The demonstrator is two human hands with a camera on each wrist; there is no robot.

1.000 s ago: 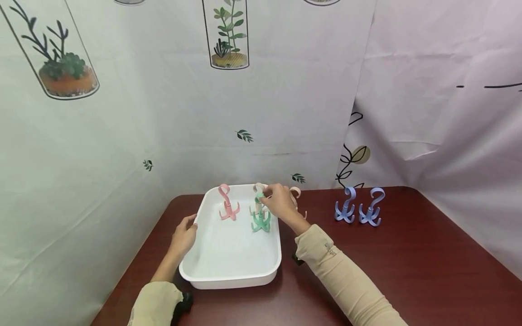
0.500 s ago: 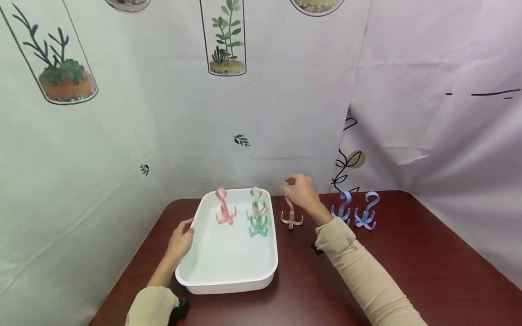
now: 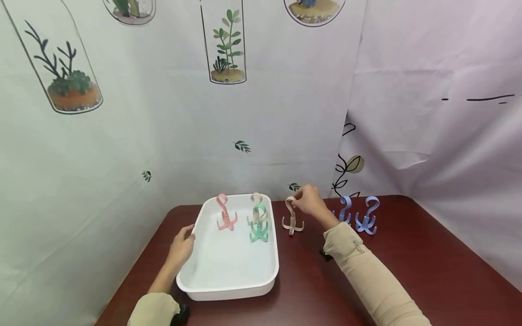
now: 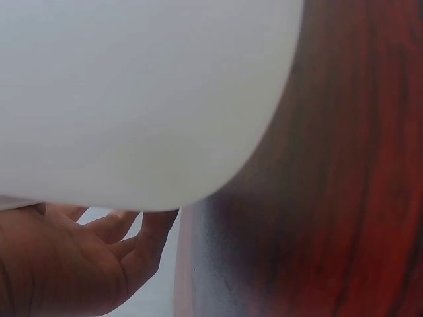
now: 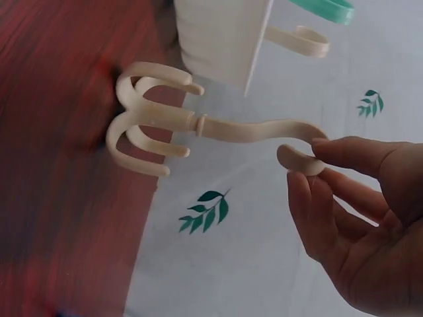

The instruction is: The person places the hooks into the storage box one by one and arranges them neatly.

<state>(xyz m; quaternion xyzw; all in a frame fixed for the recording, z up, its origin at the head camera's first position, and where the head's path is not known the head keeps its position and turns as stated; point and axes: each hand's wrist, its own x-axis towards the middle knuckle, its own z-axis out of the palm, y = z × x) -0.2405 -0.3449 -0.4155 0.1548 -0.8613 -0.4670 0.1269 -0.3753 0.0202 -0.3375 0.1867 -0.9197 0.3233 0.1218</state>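
Note:
My right hand (image 3: 311,200) pinches the curled top of a beige four-pronged hanging hook (image 5: 162,115) between thumb and fingers. That hook stands upright just right of the white tray (image 3: 228,293), its prongs at the tabletop. At the tray's left side, my left hand (image 3: 181,246) grips the rim; in the left wrist view its fingers bend beneath the edge, and the thumb is hidden there. Inside the tray stand a pink hook (image 3: 226,219), a green hook (image 3: 258,231) and, partly behind the green one, another beige hook (image 3: 256,198).
Two blue hooks (image 3: 367,222) stand on the dark red table (image 3: 408,267) right of my right hand, one partly covered by the wrist. A white cloth (image 3: 277,113) printed with plants hangs behind and along both sides of the table.
My right hand let go of the green hook in the tray, moved right, and took hold of the beige hook's top. My left hand stays at the tray rim.

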